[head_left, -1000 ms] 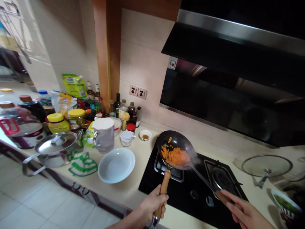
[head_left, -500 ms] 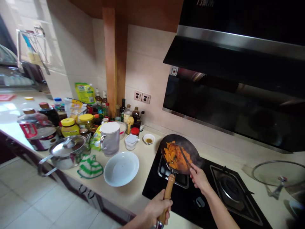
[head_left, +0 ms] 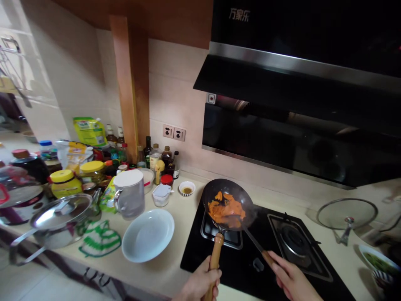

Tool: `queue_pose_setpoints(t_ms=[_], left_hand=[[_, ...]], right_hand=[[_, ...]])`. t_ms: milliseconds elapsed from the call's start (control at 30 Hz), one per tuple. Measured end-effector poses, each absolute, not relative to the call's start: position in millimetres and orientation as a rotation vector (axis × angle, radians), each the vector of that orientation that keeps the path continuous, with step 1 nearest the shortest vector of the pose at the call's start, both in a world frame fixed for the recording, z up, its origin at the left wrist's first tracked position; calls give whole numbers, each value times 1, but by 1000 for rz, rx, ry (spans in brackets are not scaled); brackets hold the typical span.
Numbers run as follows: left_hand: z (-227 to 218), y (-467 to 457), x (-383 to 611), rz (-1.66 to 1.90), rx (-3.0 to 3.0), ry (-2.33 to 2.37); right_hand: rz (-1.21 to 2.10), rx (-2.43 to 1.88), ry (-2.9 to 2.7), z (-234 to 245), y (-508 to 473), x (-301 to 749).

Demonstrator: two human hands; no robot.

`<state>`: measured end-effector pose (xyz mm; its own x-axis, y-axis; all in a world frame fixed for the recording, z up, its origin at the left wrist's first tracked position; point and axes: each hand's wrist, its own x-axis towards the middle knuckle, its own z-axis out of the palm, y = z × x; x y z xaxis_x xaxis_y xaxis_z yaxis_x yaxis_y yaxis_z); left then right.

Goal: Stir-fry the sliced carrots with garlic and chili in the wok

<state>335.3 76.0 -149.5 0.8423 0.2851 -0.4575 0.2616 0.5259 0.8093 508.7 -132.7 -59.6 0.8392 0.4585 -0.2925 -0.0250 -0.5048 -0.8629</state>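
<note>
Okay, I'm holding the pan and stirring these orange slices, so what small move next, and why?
I'd probably push the spatula under the orange slices and flip them: they lie bunched in the pan, the right hand has the spatula reaching in, and the left hand grips the handle.

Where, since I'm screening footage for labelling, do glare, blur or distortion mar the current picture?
Head view: glare on the pot lid, reflections in the glossy hood panel; head view, left edge: the large bottle looks stretched and soft; head view, lower centre: the orange food in the pan looks smeared.
</note>
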Motion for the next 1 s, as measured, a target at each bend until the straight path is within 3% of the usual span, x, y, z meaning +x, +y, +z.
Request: queue_pose_setpoints(t_ms=[267, 400, 700, 1000], left_hand=[[-159, 79, 340, 45, 1090, 535], [-164, 81, 342, 48, 1084, 522], [-131, 74, 332, -21, 974, 615], [-138, 76, 333, -47, 1018, 610]], right_hand=[[592, -1876, -275, -59, -15, 505], [664, -1984, -318, -61, -28, 494], [686, -2039, -313, -33, -161, 499], [652, -1889, -300, -50, -43, 496]])
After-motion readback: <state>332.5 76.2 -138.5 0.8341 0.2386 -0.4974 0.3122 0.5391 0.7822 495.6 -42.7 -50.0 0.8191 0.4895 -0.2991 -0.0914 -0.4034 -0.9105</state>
